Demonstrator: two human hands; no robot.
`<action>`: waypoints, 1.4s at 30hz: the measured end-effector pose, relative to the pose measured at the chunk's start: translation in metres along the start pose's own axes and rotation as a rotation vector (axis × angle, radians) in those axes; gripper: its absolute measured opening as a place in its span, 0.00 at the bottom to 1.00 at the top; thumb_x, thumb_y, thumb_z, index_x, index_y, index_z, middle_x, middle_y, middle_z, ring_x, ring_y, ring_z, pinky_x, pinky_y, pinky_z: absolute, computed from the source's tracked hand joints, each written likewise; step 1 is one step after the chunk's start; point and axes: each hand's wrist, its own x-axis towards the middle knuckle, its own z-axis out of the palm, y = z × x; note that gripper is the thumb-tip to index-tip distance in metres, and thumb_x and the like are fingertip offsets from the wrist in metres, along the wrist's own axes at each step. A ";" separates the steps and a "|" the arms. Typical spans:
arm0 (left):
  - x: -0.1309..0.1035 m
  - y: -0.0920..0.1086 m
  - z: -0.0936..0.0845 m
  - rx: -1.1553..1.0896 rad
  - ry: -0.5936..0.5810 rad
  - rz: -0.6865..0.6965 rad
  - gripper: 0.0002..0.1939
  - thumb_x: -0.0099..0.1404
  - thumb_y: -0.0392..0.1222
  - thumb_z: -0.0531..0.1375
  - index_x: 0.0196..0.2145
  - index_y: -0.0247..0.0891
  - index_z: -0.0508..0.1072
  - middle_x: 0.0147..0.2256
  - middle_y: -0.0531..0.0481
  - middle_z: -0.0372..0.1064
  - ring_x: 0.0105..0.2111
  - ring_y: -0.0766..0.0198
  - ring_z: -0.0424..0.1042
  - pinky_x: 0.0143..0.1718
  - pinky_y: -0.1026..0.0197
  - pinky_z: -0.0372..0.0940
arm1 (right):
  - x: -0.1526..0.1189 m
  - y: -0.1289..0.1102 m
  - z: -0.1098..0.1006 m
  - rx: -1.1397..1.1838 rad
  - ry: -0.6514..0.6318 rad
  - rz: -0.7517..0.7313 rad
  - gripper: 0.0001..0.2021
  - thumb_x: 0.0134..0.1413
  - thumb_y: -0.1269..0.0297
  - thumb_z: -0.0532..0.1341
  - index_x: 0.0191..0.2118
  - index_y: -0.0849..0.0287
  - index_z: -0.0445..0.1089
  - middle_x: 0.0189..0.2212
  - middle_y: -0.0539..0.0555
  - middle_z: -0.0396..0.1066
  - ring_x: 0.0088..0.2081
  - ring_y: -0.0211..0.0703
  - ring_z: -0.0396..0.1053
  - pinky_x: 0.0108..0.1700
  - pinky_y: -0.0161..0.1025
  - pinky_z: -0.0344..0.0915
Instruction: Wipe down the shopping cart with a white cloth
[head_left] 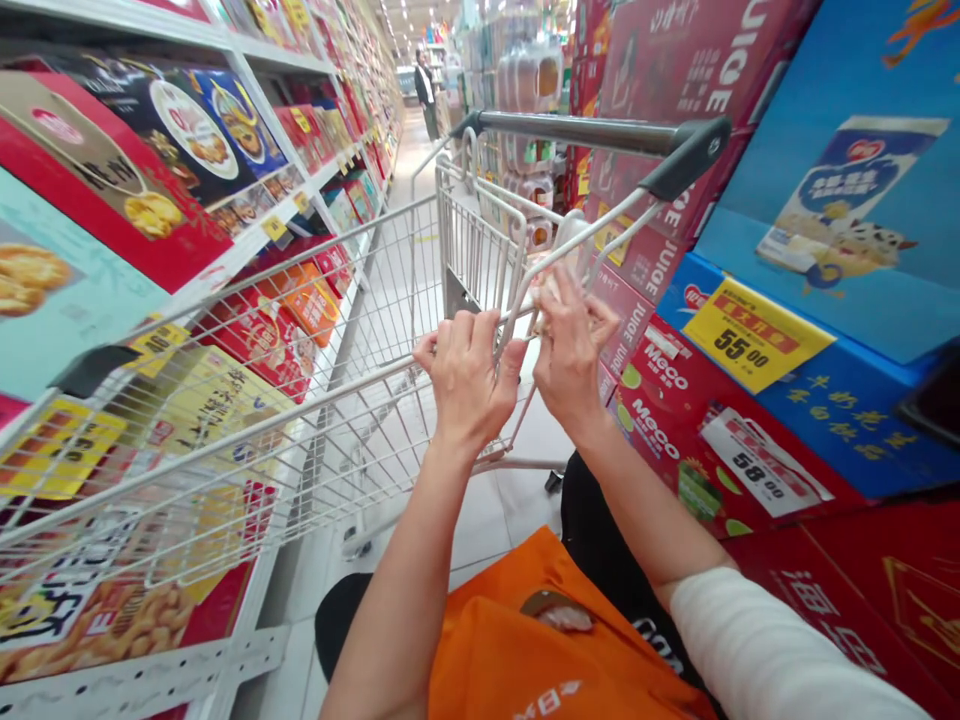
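Closest to my camera is an orange apron with white lettering, spread below the two bare forearms; a white sleeve is pushed up on the right arm. Ahead of it I have the shopping cart, a pale wire one, standing in the aisle between the shelf and the stacked boxes. Its basket stretches away to the left side of my view, and its dark handle sits beyond the hands.

I see the left hand bent over the cart's top rail, mostly closed around it, thumb reaching toward the corner; the fingertips are hidden from me. The right hand is just beside it at the corner by the handle end, fingers curled. That hand is blurred, so I cannot tell how far it is closed or whether anything is pinched in it.

On the left, the shelf carries colourful food boxes. Close on the right, a blue box bears a yellow price tag reading 55.00, above red boxes with a white tag. Far down the aisle I make out a person in dark clothes.
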 end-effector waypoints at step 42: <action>-0.072 -0.091 -0.063 0.308 0.168 -0.267 0.19 0.74 0.56 0.50 0.32 0.43 0.68 0.31 0.47 0.70 0.39 0.52 0.63 0.51 0.46 0.47 | 0.009 -0.028 -0.014 0.052 -0.267 0.037 0.31 0.64 0.80 0.48 0.69 0.54 0.61 0.64 0.59 0.70 0.63 0.51 0.67 0.62 0.55 0.67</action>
